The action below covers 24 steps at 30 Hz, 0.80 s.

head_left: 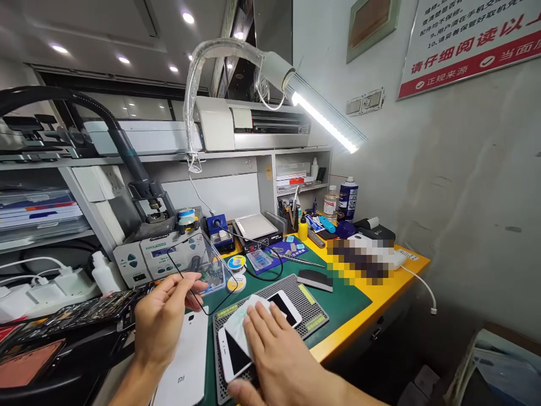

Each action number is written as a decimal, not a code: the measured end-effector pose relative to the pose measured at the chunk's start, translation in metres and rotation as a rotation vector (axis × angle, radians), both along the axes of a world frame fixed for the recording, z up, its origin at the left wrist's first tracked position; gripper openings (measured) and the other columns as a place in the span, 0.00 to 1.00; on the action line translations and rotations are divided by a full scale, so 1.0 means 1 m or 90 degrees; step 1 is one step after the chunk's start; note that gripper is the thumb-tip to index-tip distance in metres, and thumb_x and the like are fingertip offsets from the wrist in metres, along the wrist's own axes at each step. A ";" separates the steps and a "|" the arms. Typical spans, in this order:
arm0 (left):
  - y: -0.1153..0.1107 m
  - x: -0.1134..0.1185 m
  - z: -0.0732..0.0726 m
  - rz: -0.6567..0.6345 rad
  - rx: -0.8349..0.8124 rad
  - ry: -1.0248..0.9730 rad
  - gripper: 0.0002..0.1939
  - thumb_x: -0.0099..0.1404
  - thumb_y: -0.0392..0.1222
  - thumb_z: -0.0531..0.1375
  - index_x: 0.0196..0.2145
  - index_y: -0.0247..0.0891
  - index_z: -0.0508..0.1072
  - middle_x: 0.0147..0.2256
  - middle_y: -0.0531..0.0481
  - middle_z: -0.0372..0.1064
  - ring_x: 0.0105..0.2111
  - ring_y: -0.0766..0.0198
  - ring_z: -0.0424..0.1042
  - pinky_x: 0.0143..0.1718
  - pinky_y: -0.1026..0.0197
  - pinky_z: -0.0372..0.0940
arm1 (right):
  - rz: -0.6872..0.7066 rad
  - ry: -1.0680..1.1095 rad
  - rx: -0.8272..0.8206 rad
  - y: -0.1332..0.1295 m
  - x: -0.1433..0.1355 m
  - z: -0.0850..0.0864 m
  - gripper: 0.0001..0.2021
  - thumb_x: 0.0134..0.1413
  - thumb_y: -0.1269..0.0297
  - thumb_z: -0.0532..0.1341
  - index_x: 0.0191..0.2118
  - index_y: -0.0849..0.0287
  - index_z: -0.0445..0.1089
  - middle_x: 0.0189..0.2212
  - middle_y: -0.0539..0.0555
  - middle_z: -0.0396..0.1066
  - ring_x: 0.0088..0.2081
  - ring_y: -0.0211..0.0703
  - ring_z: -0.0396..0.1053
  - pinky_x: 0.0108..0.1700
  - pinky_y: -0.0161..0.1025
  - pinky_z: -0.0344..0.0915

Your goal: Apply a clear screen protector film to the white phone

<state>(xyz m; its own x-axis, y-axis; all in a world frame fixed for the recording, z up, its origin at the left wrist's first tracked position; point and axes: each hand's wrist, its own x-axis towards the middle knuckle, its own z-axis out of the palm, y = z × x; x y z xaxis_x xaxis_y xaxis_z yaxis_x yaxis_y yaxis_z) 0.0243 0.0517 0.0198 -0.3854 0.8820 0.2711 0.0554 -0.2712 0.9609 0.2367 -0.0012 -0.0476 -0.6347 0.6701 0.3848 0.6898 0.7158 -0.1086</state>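
Note:
My left hand [163,313] is closed, with thumb and fingertips pinching a thin black rectangular frame [220,306]. The frame is tilted in the air above the mat. My right hand [274,352] lies flat, fingers stretched out, on a white wipe or tissue [236,322]. Under the wipe is a white smartphone [291,306] with a dark screen, resting face up on a grey perforated pad [221,369]. The palm and wipe hide the phone's middle. Beside my left wrist lies a white back cover or phone [186,361] with an MI logo.
A green mat [355,299] covers part of the yellow table [406,273]. A black-and-grey block [315,280] sits past the pad. Behind are solder spools [236,263], a clear parts box [215,276] and a heating plate [256,228]. A lit lamp [325,121] hangs overhead. Circuit boards [80,313] lie left.

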 end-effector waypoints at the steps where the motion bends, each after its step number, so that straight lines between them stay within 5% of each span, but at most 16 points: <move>1: 0.000 -0.001 0.000 0.005 0.001 0.000 0.12 0.54 0.48 0.65 0.31 0.37 0.77 0.25 0.52 0.76 0.21 0.66 0.67 0.22 0.65 0.66 | -0.020 0.016 -0.053 0.002 0.005 0.011 0.39 0.65 0.44 0.49 0.68 0.74 0.51 0.67 0.70 0.46 0.68 0.66 0.44 0.68 0.60 0.46; 5: -0.001 -0.004 0.001 0.012 0.004 -0.006 0.12 0.54 0.49 0.65 0.31 0.37 0.77 0.26 0.51 0.76 0.21 0.66 0.67 0.22 0.65 0.66 | -0.108 0.038 -0.157 0.001 0.033 0.036 0.39 0.67 0.42 0.44 0.69 0.71 0.48 0.69 0.68 0.40 0.69 0.61 0.38 0.69 0.56 0.42; 11: -0.003 0.001 0.003 -0.004 0.020 -0.014 0.11 0.56 0.47 0.64 0.31 0.36 0.77 0.25 0.52 0.75 0.20 0.66 0.67 0.22 0.65 0.66 | -0.124 -0.057 -0.148 -0.017 0.051 0.030 0.42 0.65 0.41 0.46 0.68 0.75 0.48 0.67 0.71 0.39 0.68 0.67 0.39 0.67 0.60 0.45; 17: -0.006 0.004 0.006 -0.011 0.048 -0.021 0.09 0.57 0.45 0.63 0.30 0.37 0.77 0.25 0.52 0.75 0.20 0.66 0.67 0.22 0.64 0.66 | -0.118 -0.117 -0.128 -0.022 0.049 0.029 0.42 0.65 0.41 0.46 0.66 0.80 0.53 0.65 0.75 0.44 0.66 0.72 0.44 0.64 0.64 0.51; 24: -0.007 0.002 0.008 -0.002 0.072 -0.028 0.08 0.58 0.44 0.62 0.29 0.37 0.76 0.24 0.53 0.75 0.18 0.67 0.67 0.20 0.65 0.64 | -0.152 -0.051 -0.175 -0.004 0.016 0.025 0.44 0.64 0.38 0.44 0.69 0.77 0.45 0.68 0.71 0.32 0.69 0.68 0.32 0.68 0.62 0.41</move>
<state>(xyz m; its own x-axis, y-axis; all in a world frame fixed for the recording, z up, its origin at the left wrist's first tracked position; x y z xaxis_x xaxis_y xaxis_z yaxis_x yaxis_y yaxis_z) 0.0264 0.0446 0.0281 -0.3963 0.8482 0.3515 0.0131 -0.3776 0.9259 0.2523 -0.0051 -0.0228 -0.4680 0.8748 0.1251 0.8482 0.4844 -0.2142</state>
